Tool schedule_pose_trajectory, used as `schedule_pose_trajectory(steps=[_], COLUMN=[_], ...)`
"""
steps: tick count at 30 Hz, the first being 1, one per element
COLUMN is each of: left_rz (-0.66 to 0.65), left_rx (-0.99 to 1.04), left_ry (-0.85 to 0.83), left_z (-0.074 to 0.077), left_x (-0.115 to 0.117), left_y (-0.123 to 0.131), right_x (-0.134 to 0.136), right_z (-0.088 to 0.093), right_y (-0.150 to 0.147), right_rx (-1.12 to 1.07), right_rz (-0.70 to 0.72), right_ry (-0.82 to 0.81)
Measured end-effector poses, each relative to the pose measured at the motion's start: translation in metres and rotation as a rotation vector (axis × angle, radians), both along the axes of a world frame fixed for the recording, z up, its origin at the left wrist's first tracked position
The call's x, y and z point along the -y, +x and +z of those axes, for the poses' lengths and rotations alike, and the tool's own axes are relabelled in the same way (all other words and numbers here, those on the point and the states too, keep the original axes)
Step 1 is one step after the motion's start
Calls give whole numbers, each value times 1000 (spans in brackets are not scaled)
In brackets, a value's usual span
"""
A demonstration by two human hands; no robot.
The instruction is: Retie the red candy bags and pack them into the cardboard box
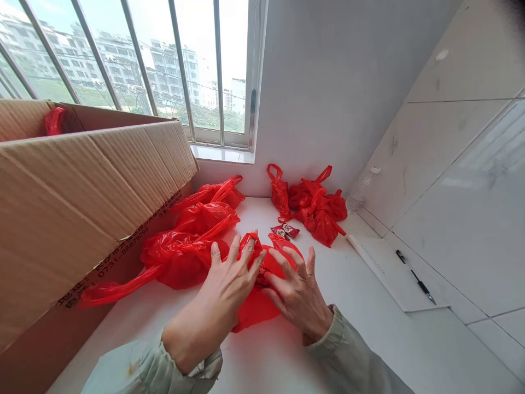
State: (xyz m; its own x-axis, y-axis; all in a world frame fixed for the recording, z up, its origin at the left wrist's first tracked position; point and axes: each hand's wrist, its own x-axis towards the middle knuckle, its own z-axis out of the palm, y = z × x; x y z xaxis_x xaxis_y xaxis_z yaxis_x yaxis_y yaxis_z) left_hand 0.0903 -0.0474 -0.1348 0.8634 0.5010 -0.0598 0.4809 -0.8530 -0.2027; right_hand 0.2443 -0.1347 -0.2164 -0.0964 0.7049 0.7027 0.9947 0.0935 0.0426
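A red plastic bag lies on the white counter in front of me. My left hand rests on its top with fingers stretched, one handle loop over a fingertip. My right hand pinches the bag's mouth from the right side, fingers bent on the plastic. Two small red wrapped sweets lie just beyond the bag.
A heap of red bags lies left of my hands against a large open cardboard box. Tied red bags sit by the back wall. A clear bottle, a paper sheet and a pen lie at right.
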Motion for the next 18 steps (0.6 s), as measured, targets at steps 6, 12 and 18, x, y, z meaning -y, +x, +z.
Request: schedule_pose_trajectory(steps=[6,12,18], left_rz=[109,150,24], left_rx=[-197,-150,70], left_ry=[48,-13,-8], left_z=[16,28,31], left_x=[2,1,7], left_y=[-4,-6,-17], right_x=[6,17,20], right_z=[-9,-5,-10], right_y=[35,43,52], right_rx=[-61,-59,-55], right_rz=[-437,-424,-418], right_ry=[-98,-251,-386])
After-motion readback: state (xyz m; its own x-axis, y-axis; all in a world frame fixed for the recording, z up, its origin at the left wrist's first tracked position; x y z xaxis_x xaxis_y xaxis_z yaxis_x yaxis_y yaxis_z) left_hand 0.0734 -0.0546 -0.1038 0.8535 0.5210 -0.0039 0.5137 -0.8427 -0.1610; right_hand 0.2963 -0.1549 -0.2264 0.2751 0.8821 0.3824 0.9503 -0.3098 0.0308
